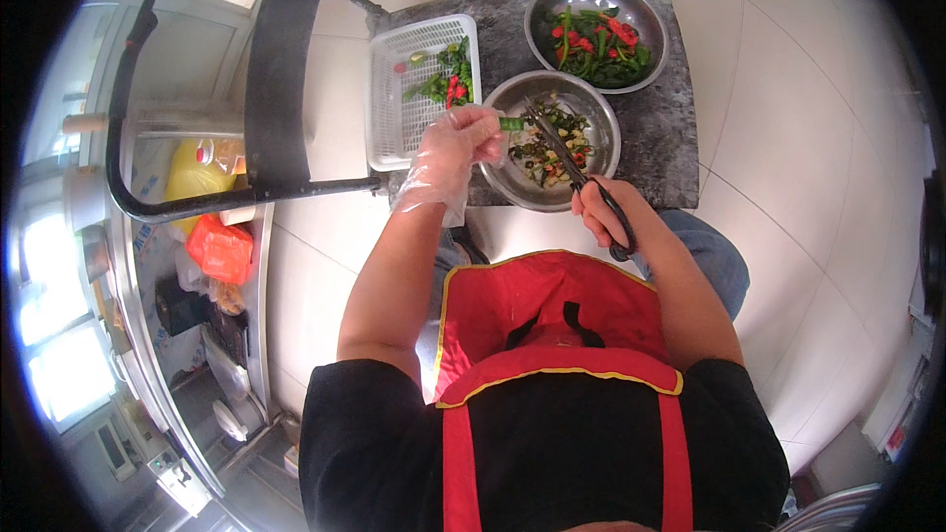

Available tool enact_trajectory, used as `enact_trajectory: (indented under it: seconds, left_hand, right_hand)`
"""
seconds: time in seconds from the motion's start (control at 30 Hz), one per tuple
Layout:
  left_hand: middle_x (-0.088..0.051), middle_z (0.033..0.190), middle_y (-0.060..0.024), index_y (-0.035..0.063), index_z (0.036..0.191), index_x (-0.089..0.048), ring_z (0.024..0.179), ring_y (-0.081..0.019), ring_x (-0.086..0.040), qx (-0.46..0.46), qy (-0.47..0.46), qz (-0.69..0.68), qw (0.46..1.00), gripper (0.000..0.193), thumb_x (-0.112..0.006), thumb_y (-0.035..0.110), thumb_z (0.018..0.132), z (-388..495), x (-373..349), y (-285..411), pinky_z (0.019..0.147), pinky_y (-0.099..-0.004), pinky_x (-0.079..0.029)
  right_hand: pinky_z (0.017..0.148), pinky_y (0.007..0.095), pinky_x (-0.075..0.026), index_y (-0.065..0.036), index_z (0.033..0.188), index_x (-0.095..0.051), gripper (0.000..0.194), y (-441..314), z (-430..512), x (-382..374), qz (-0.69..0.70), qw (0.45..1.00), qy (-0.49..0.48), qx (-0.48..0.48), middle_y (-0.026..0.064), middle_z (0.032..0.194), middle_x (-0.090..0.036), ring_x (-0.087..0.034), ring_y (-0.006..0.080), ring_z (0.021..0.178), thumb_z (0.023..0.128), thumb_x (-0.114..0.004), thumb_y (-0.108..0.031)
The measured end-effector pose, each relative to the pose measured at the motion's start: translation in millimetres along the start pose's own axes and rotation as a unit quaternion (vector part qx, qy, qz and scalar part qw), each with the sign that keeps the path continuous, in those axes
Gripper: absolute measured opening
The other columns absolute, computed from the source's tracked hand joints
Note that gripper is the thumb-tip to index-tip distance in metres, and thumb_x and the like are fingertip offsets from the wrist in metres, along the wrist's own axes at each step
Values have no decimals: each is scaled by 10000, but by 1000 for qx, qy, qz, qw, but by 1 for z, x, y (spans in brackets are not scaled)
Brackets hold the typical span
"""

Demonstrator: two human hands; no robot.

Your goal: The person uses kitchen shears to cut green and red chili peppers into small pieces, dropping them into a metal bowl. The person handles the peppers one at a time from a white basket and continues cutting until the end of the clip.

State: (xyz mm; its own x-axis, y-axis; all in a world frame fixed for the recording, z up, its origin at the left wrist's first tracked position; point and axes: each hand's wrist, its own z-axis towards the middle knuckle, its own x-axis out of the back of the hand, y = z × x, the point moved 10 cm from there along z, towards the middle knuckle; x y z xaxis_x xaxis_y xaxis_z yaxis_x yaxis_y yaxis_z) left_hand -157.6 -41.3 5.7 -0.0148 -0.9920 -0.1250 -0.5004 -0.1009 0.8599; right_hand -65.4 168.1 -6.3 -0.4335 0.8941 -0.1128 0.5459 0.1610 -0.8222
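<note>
My left hand (462,139), in a clear plastic glove, pinches a green chili pepper (511,123) over the left rim of the nearer steel bowl (607,155). Bare, my right hand (607,213) grips a pair of black-handled scissors (565,155), whose blades point up and left over that bowl, close to the pepper's end. Chopped pepper pieces (554,140), green, red and pale, lie inside. Left of it, a white plastic basket (380,118) holds some whole green and red peppers (452,81). The farther steel bowl (531,22) contains green and red peppers (599,44).
All three containers stand on a dark, worn tabletop (654,140). A black-framed folding chair (277,74) is at the left. Beyond it, a metal shelf (262,295) carries a red plastic bag (219,247) and a bottle (222,155). My knee (706,258) is by the table's near right corner.
</note>
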Motion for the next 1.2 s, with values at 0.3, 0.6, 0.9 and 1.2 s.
enact_trajectory:
  seconds: [0.3,0.6,0.9,1.2]
  left_hand:
    - [-664,809,-60,-26,1068,-666,647,-124,-601,-20,-40,1,999,175,-670,99,945,5,10,15,649,-269,-539]
    - [-675,839,-74,-34,1075,-678,676,-115,-606,-17,-63,76,995,188,-661,104,948,1,11,22,656,-252,-519]
    - [-682,828,-57,-19,1055,-712,680,-108,-614,-22,-133,123,983,194,-686,124,925,-8,-1,28,671,-249,-522]
    - [-678,778,-67,-4,1033,-733,682,-136,-619,-1,-155,169,973,162,-675,73,904,-12,-7,28,657,-271,-507]
  right_hand:
    - [425,271,-368,-80,860,-586,384,-4,-12,-9,-26,997,-69,2,-16,592,-467,-449,84,449,998,-511,-431]
    - [431,246,-376,-58,857,-576,606,-7,-16,-10,-65,995,-68,-15,-23,594,-467,-457,65,454,924,-486,-653]
    - [426,252,-383,-77,825,-585,452,-5,-18,-14,-52,995,-89,-10,-12,603,-483,-475,89,456,974,-555,-503]
    - [396,258,-364,-49,811,-582,494,-6,-19,-18,-49,993,-103,4,-11,529,-456,-448,93,409,996,-517,-503]
